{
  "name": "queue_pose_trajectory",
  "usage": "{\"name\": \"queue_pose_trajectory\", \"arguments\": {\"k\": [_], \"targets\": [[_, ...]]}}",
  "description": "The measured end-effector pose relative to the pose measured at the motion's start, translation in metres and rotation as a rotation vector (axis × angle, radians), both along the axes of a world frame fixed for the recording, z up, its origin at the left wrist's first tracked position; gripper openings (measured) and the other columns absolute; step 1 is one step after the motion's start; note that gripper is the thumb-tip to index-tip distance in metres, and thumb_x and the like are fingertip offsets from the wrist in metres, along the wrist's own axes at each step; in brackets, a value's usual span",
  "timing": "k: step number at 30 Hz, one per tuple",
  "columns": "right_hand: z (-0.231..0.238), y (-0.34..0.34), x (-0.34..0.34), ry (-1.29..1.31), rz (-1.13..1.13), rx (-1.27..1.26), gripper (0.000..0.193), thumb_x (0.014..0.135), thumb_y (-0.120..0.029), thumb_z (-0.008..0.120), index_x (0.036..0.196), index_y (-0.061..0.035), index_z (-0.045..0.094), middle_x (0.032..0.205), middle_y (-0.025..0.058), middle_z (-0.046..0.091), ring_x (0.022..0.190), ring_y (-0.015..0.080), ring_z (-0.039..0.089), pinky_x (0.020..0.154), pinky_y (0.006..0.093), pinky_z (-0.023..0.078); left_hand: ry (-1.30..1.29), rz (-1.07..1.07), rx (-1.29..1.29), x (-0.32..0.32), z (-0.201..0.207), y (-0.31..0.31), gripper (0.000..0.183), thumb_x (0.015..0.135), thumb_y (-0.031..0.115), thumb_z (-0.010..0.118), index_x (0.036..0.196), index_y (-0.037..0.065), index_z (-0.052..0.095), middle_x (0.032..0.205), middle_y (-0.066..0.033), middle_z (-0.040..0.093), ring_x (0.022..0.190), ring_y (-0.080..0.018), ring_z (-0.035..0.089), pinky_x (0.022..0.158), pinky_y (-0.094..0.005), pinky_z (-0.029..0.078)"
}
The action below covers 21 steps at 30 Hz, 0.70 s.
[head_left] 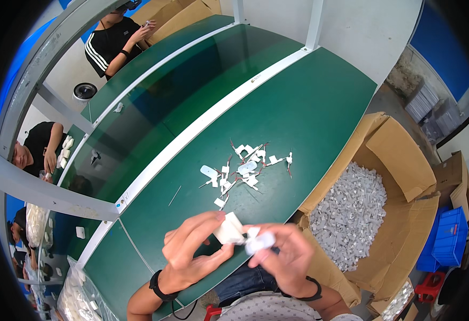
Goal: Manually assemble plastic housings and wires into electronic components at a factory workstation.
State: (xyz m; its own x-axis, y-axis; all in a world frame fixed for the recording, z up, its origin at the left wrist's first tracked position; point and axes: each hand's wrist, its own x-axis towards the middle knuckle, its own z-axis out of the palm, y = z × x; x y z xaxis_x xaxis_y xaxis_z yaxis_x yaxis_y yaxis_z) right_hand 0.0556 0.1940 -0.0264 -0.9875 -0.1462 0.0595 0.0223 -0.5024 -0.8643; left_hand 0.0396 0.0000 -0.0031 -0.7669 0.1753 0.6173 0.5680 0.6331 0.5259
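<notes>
Two hands at joining step: left hand (191,249) pinched small white plastic block (229,230), right hand (285,254) gripped white rounded plastic piece (260,242); next likely needed aligned press together.

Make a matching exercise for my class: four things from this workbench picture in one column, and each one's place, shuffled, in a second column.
Things:
1. small white plastic block
2. scattered white parts with thin wires
3. open brown cardboard box
4. blue plastic crate

Places:
A. on the green table top
B. on the floor, far right
C. pinched in the left hand
D. beside the table, full of white pieces

Pairs: 1-C, 2-A, 3-D, 4-B
</notes>
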Motion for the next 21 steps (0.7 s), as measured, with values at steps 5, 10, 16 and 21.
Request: {"name": "queue_pose_trajectory", "arguments": {"k": [5,10,16,21], "targets": [[-0.005,-0.002,-0.008,0.085,-0.098,0.166,0.030,0.084,0.005,0.075,0.110,0.0054,0.063,0.104,0.0112,0.067,0.073,0.0089,0.067,0.062,0.0224,0.052,0.117,0.015,-0.046,0.005,0.002,0.001,0.042,0.067,0.006,0.089,0.105,0.000,0.072,0.102,-0.0151,0.072,0.078,-0.0209,0.074,0.056,-0.0266,0.058],[-0.008,-0.009,-0.007,0.244,-0.151,0.285,0.028,0.081,0.004,0.079,0.106,0.0039,0.066,0.105,0.0126,0.068,0.069,0.0081,0.068,0.059,0.0214,0.051,0.163,-0.007,-0.014,0.008,-0.007,0.002,0.047,0.067,0.001,0.088,0.110,-0.001,0.069,0.106,-0.0176,0.071,0.077,-0.0219,0.073,0.059,-0.0275,0.060],[-0.008,-0.006,-0.008,0.426,-0.267,0.431,0.030,0.078,0.004,0.081,0.105,0.0032,0.068,0.100,0.0132,0.071,0.063,0.0099,0.069,0.055,0.0218,0.051,0.014,-0.150,0.167,0.008,-0.004,0.009,0.047,0.077,-0.006,0.075,0.121,-0.004,0.059,0.117,-0.0265,0.063,0.087,-0.0261,0.072,0.060,-0.0294,0.061],[-0.010,-0.003,-0.006,0.563,-0.259,0.593,0.034,0.075,0.005,0.082,0.107,0.0045,0.069,0.100,0.0165,0.071,0.070,0.0153,0.069,0.059,0.0250,0.054,-0.325,-0.255,0.496,0.010,0.001,0.002,0.027,0.093,0.005,0.064,0.116,-0.005,0.054,0.109,-0.0227,0.065,0.081,-0.0203,0.068,0.065,-0.0294,0.060]]}}
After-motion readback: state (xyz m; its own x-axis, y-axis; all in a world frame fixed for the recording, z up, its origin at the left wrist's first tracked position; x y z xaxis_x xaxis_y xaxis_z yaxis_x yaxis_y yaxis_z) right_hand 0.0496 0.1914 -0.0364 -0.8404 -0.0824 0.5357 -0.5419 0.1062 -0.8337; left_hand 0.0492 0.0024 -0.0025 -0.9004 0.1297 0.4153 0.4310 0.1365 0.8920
